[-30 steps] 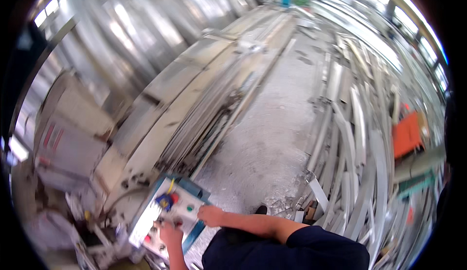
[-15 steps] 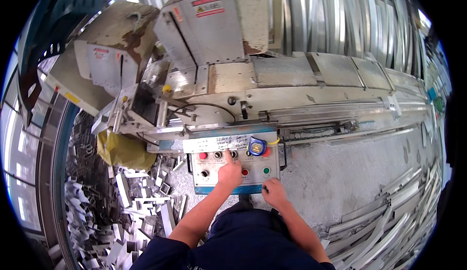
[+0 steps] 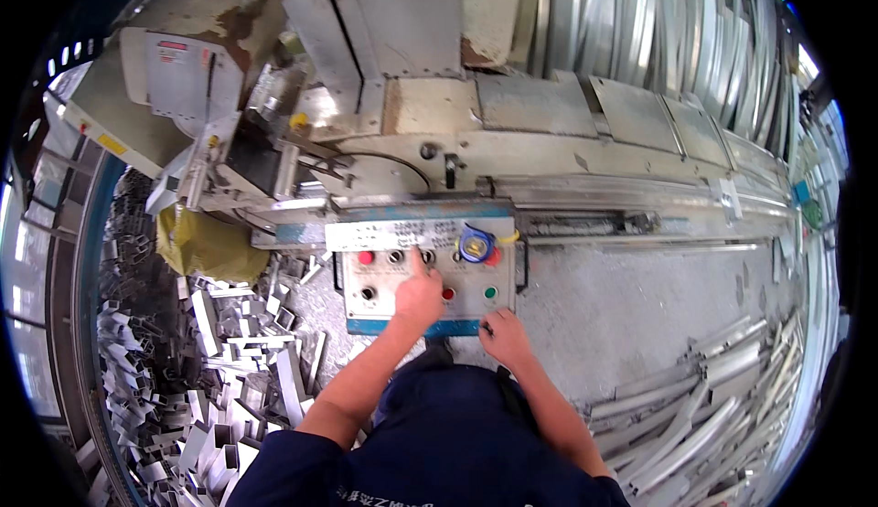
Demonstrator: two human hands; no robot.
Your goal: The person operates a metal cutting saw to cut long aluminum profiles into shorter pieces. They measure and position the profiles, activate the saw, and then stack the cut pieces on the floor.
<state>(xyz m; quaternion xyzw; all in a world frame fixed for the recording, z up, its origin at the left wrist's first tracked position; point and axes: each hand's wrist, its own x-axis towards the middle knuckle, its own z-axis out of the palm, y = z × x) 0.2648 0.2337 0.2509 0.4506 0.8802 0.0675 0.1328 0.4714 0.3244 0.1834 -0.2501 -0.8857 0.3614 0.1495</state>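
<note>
A control box point(image 3: 389, 310) with a pale face and blue edges stands before me, with several knobs and buttons. Along its top lies a white strip with handwriting point(image 3: 343, 235). My left hand point(image 3: 419, 301) is over the panel, index finger stretched toward the strip's lower edge near a black knob point(image 3: 395, 257); it holds nothing. On the panel's upper right rests a blue tape measure point(image 3: 476, 245), partly covering a red button. My right hand point(image 3: 505, 337) is closed at the box's lower right corner, with a small dark thing showing at its fingers. Below the green button point(image 3: 490, 293) is that hand.
Behind the box stretches a large cutting machine point(image 3: 434, 105) with metal guards and a long rail. A yellow sack point(image 3: 206, 246) and piled metal offcuts point(image 3: 219, 416) lie at left. Long metal profiles point(image 3: 704, 416) lie at right; more stand upright point(image 3: 640, 32) at the back.
My view has shifted, so the box and machine appear higher and slightly left. My left index finger still points at the strip's edge; my right hand stays at the box's corner.
</note>
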